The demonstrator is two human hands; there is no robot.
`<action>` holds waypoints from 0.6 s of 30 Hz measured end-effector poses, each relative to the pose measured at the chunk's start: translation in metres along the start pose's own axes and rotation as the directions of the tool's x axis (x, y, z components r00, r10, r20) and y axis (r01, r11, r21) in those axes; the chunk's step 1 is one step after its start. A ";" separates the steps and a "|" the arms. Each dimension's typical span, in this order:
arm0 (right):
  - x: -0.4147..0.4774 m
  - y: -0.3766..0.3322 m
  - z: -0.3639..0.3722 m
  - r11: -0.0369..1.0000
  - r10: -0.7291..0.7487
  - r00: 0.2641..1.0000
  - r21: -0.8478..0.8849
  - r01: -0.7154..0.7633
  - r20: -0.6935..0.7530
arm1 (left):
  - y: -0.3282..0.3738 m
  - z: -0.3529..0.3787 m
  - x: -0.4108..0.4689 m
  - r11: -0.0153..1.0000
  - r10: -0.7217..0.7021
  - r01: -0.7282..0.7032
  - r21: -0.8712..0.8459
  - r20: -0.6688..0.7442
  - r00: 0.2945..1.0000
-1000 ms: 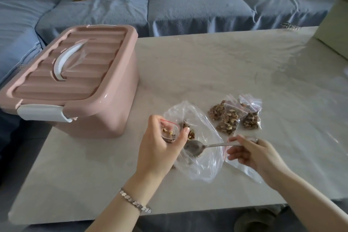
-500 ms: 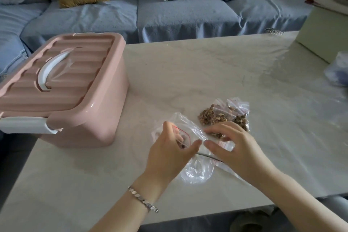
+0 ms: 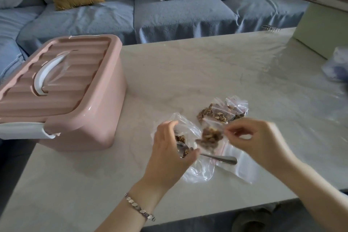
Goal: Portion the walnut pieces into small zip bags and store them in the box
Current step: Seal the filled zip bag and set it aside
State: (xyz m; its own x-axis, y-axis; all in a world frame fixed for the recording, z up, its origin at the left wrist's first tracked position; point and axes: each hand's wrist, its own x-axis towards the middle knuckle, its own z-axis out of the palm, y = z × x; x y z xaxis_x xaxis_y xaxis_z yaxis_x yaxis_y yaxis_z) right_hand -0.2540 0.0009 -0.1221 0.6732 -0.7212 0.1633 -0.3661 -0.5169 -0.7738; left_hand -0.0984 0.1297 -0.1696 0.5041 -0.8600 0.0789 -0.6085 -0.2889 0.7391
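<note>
on the near middle of the marble table [image 3: 207,73], one small zip bag [image 3: 211,136] filled with walnut pieces is pinched at its top edge by the thumb and forefinger of the right hand [image 3: 261,143], which is blurred. just left of it, the left hand [image 3: 167,152] is held with fingers loosely curled over one large clear bag [image 3: 199,173]; whether plastic is gripped by it cannot be told. a few loose walnut pieces [image 3: 180,138] are seen inside that large bag, and one metal spoon [image 3: 224,159] is laid across it, bowl under the left hand and handle pointing right. two more filled zip bags [image 3: 212,114] are lain side by side, overlapping, just beyond the pinched one. flat empty zip bags [image 3: 239,169] are partly covered by the right wrist; their number cannot be counted. one pink storage box [image 3: 84,118] is set at the left, well apart from the bags, its ribbed lid [image 3: 62,77] closed. one bracelet [image 3: 139,208] is worn on the left wrist.
</note>
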 end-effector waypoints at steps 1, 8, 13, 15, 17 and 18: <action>0.002 0.009 -0.011 1.000 0.003 0.999 -0.024 -0.004 -0.037 | -0.005 0.000 -0.001 0.999 -0.005 0.006 0.043 -0.035 0.999; 0.034 0.080 -0.040 0.979 0.175 0.982 -0.091 -0.181 -0.066 | -0.031 0.005 -0.013 0.964 -0.216 0.224 0.146 -0.068 0.974; 0.054 0.110 -0.021 0.959 0.226 0.969 -0.151 -0.240 -0.100 | -0.031 0.005 -0.018 0.967 -0.221 0.231 0.108 -0.099 0.970; 0.056 0.116 -0.016 0.954 0.230 0.960 -0.157 -0.255 -0.163 | -0.031 0.003 -0.018 0.966 -0.234 0.242 0.088 -0.093 0.968; 0.053 0.115 -0.013 0.954 0.241 0.954 -0.139 -0.267 -0.181 | -0.031 0.002 -0.017 0.964 -0.251 0.257 0.070 -0.082 0.965; 0.050 0.112 -0.013 0.954 0.242 0.951 -0.129 -0.269 -0.195 | -0.032 0.002 -0.017 0.963 -0.257 0.262 0.063 -0.079 0.963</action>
State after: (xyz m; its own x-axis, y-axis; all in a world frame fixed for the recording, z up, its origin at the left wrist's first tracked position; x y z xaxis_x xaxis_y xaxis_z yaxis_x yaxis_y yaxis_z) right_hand -0.2702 -0.0990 -0.1924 0.4262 -0.9004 0.0874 -0.6134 -0.3587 -0.7036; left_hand -0.0885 0.1526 -0.1954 0.6900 -0.7212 -0.0608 -0.4929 -0.5298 0.6901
